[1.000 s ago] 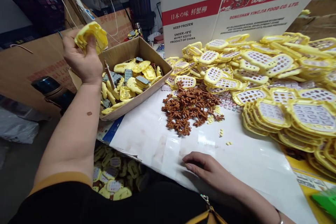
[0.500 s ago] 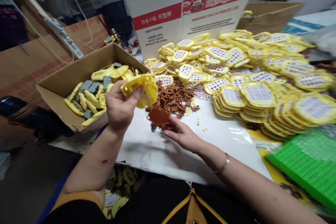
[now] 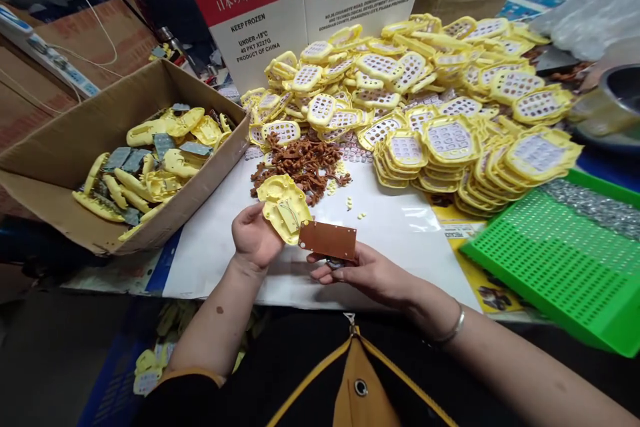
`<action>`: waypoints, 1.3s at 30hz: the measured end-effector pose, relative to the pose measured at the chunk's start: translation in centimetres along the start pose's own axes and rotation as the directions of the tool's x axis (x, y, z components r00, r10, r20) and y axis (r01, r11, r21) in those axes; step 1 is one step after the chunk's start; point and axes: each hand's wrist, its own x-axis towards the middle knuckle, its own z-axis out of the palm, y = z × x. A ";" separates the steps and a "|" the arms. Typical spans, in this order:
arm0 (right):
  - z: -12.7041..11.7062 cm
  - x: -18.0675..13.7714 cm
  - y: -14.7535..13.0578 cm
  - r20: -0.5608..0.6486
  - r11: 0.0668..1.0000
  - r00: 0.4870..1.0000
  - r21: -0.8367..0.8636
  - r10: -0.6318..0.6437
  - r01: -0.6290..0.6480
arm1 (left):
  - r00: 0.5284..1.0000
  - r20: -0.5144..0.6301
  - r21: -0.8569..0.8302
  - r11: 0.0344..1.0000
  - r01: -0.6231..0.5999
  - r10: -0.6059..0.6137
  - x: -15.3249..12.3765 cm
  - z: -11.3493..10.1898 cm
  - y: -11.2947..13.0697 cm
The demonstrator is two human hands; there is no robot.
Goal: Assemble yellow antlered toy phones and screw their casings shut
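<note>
My left hand (image 3: 257, 237) holds a yellow plastic shell half (image 3: 283, 205), its hollow inner side facing up with thin wires in it. My right hand (image 3: 367, 268) grips a brown circuit board (image 3: 329, 240) by its right end; a small round metallic part shows beneath the board, over my fingers. The board's left edge overlaps the lower right of the shell in the view; whether they touch I cannot tell. Just beyond both hands lies a heap of small brown rubbery parts (image 3: 300, 163), with tiny pale yellow pieces (image 3: 349, 203) scattered at its right.
At the left a cardboard box (image 3: 210, 203) contains yellow shells and grey boards. Yellow keypad covers (image 3: 380, 68) are heaped and stacked at the back and right. A green perforated basket (image 3: 560, 247) stands at the right edge, a tape roll (image 3: 613, 97) behind it. A white carton (image 3: 255, 7) rises behind.
My left hand has lowered and turned the yellow shell so its inside shows. The circuit board has come beside it in my right hand. The whole view has shifted.
</note>
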 end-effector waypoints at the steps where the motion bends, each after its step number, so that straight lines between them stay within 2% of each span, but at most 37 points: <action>1: -0.2 -0.3 0.0 -0.013 1.000 1.000 -0.027 -0.008 0.008 | 1.000 0.021 -0.014 1.000 0.012 -0.012 -0.2 -0.1 -0.4; 6: -0.8 -1.6 -0.4 -0.037 0.993 0.998 -0.111 -0.048 0.044 | 0.995 0.075 -0.054 0.997 0.062 -0.058 -0.8 0.5 -2.6; 8: -0.9 -1.9 -0.8 -0.043 0.979 0.996 -0.193 -0.078 0.068 | 0.989 0.114 -0.052 0.994 0.100 -0.094 -0.9 0.9 -3.4; 10: -0.9 -2.3 -1.3 -0.058 0.932 0.991 -0.351 -0.121 0.093 | 0.981 0.134 -0.020 0.990 0.142 -0.139 -1.1 1.3 -3.9; 12: -0.8 -2.8 -1.9 -0.067 0.843 0.983 -0.526 -0.172 0.112 | 0.972 0.153 0.026 0.984 0.175 -0.177 -1.3 1.4 -4.1; 14: -0.6 -3.2 -2.4 -0.059 0.782 0.980 -0.613 -0.192 0.117 | 0.958 0.215 0.059 0.982 0.180 -0.189 -1.4 1.4 -4.1; 16: -0.6 -3.6 -2.6 -0.048 0.806 0.984 -0.581 -0.173 0.114 | 0.934 0.306 0.076 0.983 0.169 -0.185 -1.6 1.4 -4.0; 18: -0.8 -3.7 -2.5 -0.057 0.876 0.989 -0.472 -0.140 0.097 | 0.915 0.360 0.093 0.983 0.159 -0.182 -1.6 1.5 -4.0; 22: -1.1 -3.3 -1.7 -0.098 0.949 0.991 -0.311 -0.095 0.060 | 0.934 0.312 0.148 0.980 0.132 -0.173 -1.5 1.9 -4.8; 25: -1.1 -3.2 -1.3 -0.148 0.921 0.978 -0.381 -0.146 0.080 | 0.959 0.272 0.161 0.987 0.030 -0.073 -1.5 2.0 -5.0; 27: -0.8 -3.6 -1.5 -0.191 0.807 0.946 -0.581 -0.264 0.107 | 0.958 0.284 0.167 0.983 -0.076 0.026 -1.6 1.8 -4.6; 28: -0.5 -3.9 -1.7 -0.178 0.692 0.920 -0.711 -0.348 0.124 | 0.949 0.307 0.177 0.976 -0.125 0.066 -1.8 1.7 -4.2; 29: -0.1 -4.3 -2.0 -0.121 0.540 0.894 -0.828 -0.432 0.149 | 0.935 0.343 0.194 0.967 -0.168 0.094 -1.9 1.6 -3.8; 31: 0.7 -5.1 -2.6 0.098 0.206 0.846 -0.949 -0.525 0.237 | 0.896 0.433 0.237 0.946 -0.219 0.099 -2.2 1.4 -2.9; 32: 1.2 -5.5 -2.9 0.214 0.076 0.824 -0.952 -0.524 0.296 | 0.883 0.460 0.251 0.941 -0.227 0.090 -2.3 1.4 -2.5; 33: 1.6 -5.9 -3.2 0.309 -0.017 0.804 -0.937 -0.508 0.350 | 0.883 0.462 0.259 0.941 -0.220 0.080 -2.4 1.4 -2.3; 34: 1.9 -6.1 -3.5 0.368 -0.076 0.789 -0.921 -0.492 0.382 | 0.896 0.438 0.258 0.945 -0.203 0.073 -2.4 1.4 -2.2; 36: 2.3 -6.4 -4.1 0.384 -0.113 0.782 -0.918 -0.491 0.380 | 0.936 0.348 0.245 0.959 -0.142 0.049 -2.3 1.5 -2.5; 39: 2.1 -6.3 -4.7 0.271 0.001 0.814 -0.949 -0.515 0.316 | 0.961 0.275 0.244 0.969 -0.050 -0.020 -2.1 1.5 -3.6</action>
